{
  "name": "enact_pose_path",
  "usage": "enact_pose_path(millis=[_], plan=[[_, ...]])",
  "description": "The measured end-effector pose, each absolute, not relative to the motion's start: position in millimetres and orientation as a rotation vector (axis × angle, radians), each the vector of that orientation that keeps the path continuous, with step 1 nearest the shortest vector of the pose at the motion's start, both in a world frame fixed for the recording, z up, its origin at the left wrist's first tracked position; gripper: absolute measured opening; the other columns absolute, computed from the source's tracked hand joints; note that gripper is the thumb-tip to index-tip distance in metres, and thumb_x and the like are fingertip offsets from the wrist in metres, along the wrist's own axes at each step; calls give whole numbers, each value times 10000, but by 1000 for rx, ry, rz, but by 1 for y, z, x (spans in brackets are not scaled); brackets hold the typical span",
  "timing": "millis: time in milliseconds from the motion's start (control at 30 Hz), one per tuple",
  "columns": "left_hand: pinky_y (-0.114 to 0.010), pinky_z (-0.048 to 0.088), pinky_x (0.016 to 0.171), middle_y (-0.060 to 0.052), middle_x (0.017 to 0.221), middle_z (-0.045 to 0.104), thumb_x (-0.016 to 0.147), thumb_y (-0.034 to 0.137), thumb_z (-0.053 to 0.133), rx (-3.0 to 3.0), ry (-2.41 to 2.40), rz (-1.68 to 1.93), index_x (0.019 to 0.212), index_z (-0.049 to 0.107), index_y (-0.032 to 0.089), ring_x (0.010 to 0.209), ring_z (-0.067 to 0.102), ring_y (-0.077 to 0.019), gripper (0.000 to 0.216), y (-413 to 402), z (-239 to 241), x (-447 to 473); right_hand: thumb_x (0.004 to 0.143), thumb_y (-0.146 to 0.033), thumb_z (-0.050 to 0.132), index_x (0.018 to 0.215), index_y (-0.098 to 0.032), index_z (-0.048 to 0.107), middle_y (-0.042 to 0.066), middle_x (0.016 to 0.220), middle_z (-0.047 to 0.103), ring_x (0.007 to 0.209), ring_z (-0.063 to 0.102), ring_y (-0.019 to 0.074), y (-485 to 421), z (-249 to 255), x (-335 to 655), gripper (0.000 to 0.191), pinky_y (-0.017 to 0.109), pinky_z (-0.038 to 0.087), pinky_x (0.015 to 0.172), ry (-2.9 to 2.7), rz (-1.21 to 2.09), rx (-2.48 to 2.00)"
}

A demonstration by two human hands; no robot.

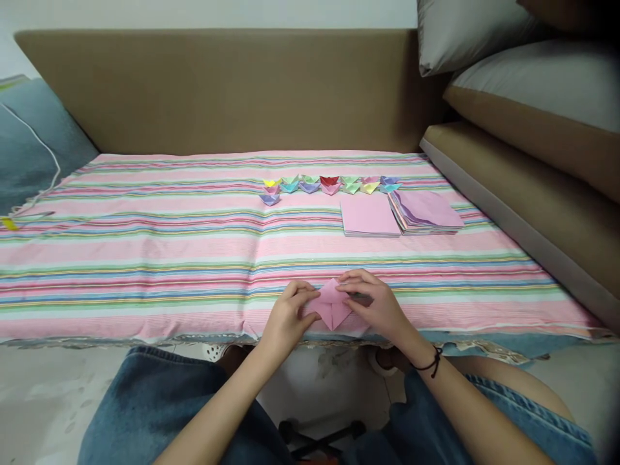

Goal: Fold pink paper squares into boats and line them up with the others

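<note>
A pink sheet of origami paper [332, 309], folded into a small diamond with crease lines meeting near its middle, lies at the front of the striped cloth. On its left side my left hand [289, 311] pinches the edge between thumb and fingers. My right hand [375, 300] grips the upper right edge in the same way, a dark cord around that wrist. Farther back stand several small folded paper boats [330, 186] in mixed colours, set in rows. Between them and my hands lie two stacks of square paper, a neat pink stack [371, 216] and a fanned-out stack [429, 210].
The pink striped cloth [145, 252] covers a surface whose front edge runs just before my knees. A brown headboard-like panel [232, 90] closes off the back. Cushions [542, 97] are piled along the right. At the far left are a white cable [41, 142] and a yellow object [8, 223].
</note>
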State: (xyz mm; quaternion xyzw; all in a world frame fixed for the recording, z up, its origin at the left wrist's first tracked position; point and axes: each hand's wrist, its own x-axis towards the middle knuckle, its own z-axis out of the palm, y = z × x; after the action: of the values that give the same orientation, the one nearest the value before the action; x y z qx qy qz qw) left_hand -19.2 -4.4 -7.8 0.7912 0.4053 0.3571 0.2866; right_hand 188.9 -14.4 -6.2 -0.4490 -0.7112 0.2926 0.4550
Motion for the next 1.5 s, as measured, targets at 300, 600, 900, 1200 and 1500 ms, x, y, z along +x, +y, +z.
enact_pose_path(millis=[300,600,900,1200,1500], plan=[[-372,467,911,-78,1172,556,673,151,739,2015,824,790,999,676,259,1076,544,-215,349,2,6,-26,674,-316,741,764,-225,734,86,1051,602,1000,597,226,-11,-3,194,128,332,529,780,-1353,1193,-1068],[-273,475,755,-44,898,643,749,32,590,1901,826,971,970,696,237,856,593,-163,320,1,17,-19,702,-318,717,814,-231,743,73,1033,690,1012,607,241,-16,11,193,144,352,469,857,-1279,1322,-1134],[-271,483,716,-60,836,680,755,132,633,1846,799,986,858,721,205,789,615,-170,153,-1,20,-18,689,-243,720,851,-191,722,51,864,688,795,630,174,-20,19,183,170,279,501,679,-1355,1323,-1008],[-222,522,654,-27,725,709,648,159,735,1459,953,1126,699,713,179,688,658,-143,59,-7,20,-8,729,-213,671,820,-198,712,35,748,645,702,587,150,-23,22,177,100,264,482,609,-1474,1067,-988],[-211,526,622,-20,663,719,568,230,802,1127,1079,1055,667,686,150,638,671,-144,172,-15,24,-1,753,-223,643,845,-204,721,71,838,696,818,641,200,-24,22,172,122,307,520,694,-1480,1007,-1047]])
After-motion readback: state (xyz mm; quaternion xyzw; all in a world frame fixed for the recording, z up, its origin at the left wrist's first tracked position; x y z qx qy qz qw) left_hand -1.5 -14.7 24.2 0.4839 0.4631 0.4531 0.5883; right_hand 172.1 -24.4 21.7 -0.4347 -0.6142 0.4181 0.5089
